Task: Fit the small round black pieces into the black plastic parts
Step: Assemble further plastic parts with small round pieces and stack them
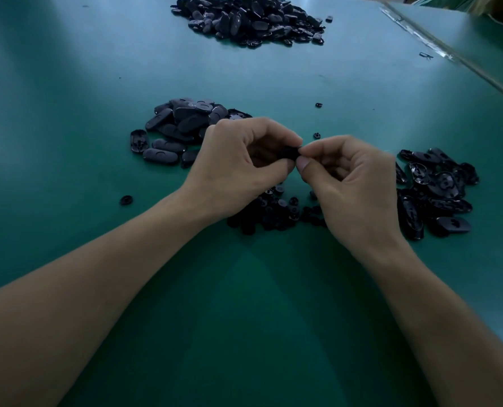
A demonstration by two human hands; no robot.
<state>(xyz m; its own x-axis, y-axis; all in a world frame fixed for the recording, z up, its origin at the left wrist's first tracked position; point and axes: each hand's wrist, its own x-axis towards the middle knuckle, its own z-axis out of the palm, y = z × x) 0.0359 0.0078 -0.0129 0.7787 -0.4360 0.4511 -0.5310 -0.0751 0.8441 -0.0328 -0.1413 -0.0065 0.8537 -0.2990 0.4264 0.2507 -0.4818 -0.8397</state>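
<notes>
Closely, pinched one small black item [290,151] between curled fingers of left grip [238,168] and right grip [353,183], just above round pieces [273,212] heaped on the table [68,113], with plastic parts [180,124] piled left, right and far.

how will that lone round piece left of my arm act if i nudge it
The round piece lies flat on the table, so it would probably slide, not roll. It is tiny beside the left hand, so likely very light and easily flicked away. Its sheen suggests hard, slippery plastic.

Glossy black plastic parts [438,189] lie on a matt green table [68,113].
</notes>
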